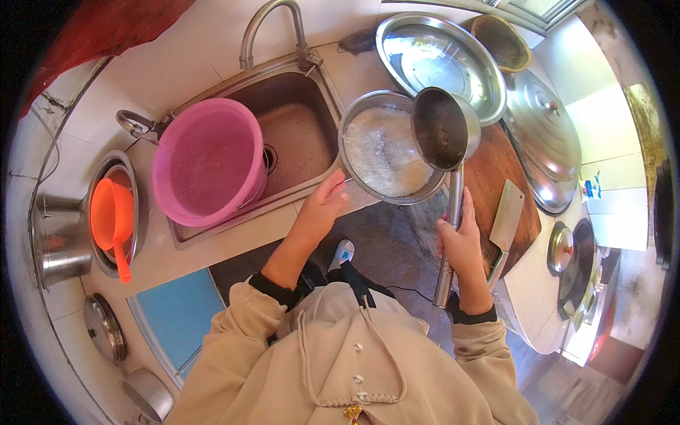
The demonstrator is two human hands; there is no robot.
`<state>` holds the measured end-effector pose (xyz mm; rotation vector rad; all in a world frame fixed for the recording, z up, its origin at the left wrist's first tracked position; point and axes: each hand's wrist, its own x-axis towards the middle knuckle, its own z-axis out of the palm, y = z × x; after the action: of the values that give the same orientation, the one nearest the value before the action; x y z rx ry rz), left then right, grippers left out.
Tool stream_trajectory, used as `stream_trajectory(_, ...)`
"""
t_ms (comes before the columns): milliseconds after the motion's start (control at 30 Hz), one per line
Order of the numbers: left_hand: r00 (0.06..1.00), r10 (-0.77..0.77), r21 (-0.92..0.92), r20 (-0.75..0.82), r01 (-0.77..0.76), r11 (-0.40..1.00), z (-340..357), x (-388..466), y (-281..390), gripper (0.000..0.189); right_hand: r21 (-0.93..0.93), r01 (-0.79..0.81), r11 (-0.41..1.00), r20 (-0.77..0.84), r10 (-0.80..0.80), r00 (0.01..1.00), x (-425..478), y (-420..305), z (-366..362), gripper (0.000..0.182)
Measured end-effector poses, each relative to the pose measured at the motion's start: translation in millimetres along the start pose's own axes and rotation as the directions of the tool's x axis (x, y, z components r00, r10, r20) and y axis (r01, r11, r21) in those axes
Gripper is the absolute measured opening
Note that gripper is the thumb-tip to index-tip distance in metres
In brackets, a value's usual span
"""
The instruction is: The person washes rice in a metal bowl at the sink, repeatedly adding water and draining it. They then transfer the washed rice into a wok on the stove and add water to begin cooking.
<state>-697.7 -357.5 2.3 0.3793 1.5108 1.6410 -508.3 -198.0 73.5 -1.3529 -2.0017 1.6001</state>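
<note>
My right hand (461, 234) grips the long tubular handle of a metal water ladle (443, 127). The ladle's deep cup hangs over the right side of a stainless steel basin (392, 198) and hides part of its rim. White, frothy-looking water (382, 143) fills much of that basin. Close to the basin's lower left rim, my left hand (321, 202) holds nothing, its fingers loosely apart; whether a fingertip touches the rim I cannot tell. A pink plastic bucket (260, 183) with water in it stands left of my left hand, over part of the sink (303, 133).
A cleaver (507, 215) lies on the wooden cutting board (486, 159) at the right. Behind are a wide metal basin (441, 58), a large domed lid (547, 122) and the faucet (273, 8). Leftmost sit an orange dipper (110, 212) and a steel pot (64, 249).
</note>
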Motion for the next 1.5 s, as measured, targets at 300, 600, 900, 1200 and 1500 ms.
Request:
stream_trajectory(300,0.984,0.077,0.1,-0.163,-0.061,0.993,-84.0,-32.6,42.4,0.043,-0.53,0.298,0.794,-0.086,-0.4,0.912,-6.2,5.1,39.3,0.076)
stream_trajectory(600,0.904,0.175,0.218,-0.391,-0.094,0.971,-214.8,-58.1,87.4,0.041,0.534,-0.13,0.836,0.373,-0.095,0.923,-41.5,-69.9,150.5,0.067)
stream_trajectory(900,0.747,0.268,0.48,-0.609,0.078,0.874,-348.4,9.9,104.7,0.041,0.44,-0.194,0.877,0.585,-0.116,0.803,-42.4,-80.2,270.7,0.065)
stream_trajectory(1200,0.886,-0.084,0.624,-0.457,0.386,0.68,-430.2,102.7,92.0,0.03,0.392,-0.249,0.886,0.524,0.007,0.852,-45.3,-105.6,304.0,0.065)
stream_trajectory(1500,0.981,0.044,-0.136,-0.189,-0.071,0.988,-410.4,66.2,131.8,0.026,0.397,-0.298,0.868,0.481,0.08,0.873,-39.0,-115.1,312.9,0.066)
